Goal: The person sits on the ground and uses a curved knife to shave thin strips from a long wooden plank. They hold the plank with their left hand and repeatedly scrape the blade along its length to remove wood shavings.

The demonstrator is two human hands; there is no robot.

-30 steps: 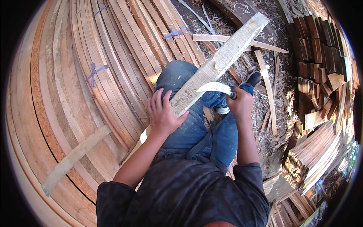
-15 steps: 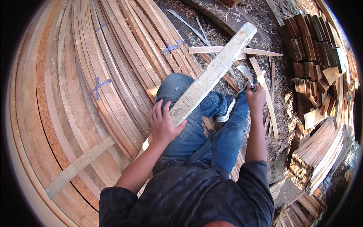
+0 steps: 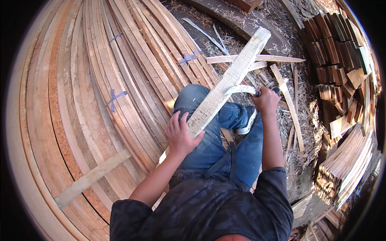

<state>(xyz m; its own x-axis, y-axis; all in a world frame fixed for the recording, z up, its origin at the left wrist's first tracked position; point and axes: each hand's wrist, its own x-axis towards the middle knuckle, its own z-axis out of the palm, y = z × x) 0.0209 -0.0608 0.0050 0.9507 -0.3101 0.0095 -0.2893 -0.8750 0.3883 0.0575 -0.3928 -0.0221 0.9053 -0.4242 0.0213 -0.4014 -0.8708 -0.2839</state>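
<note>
My left hand [image 3: 181,134] grips the near end of a pale, rough wooden beam [image 3: 237,72], fingers along its left side and thumb on the right. The beam slants away to the far right, passing over my bent left knee [image 3: 193,96]. In my right hand [image 3: 267,101] is a sickle [image 3: 243,88] with a short curved blade and a dark handle. Its blade points left, and its tip overlaps the beam's right side around mid-length; whether it touches the wood I cannot tell.
Long boards [image 3: 92,120] fill the left side, some bundled with purple ties [image 3: 116,98]. A short crosspiece [image 3: 94,176] lies over them. Shavings and loose strips [image 3: 289,104] litter the ground at right. Stacked dark timber [image 3: 333,48] and a bundle of thin slats [image 3: 339,164] stand farther right.
My right hand has turned the sickle, so its blade now points left across the beam instead of away from me beside it. My left hand keeps its grip on the beam.
</note>
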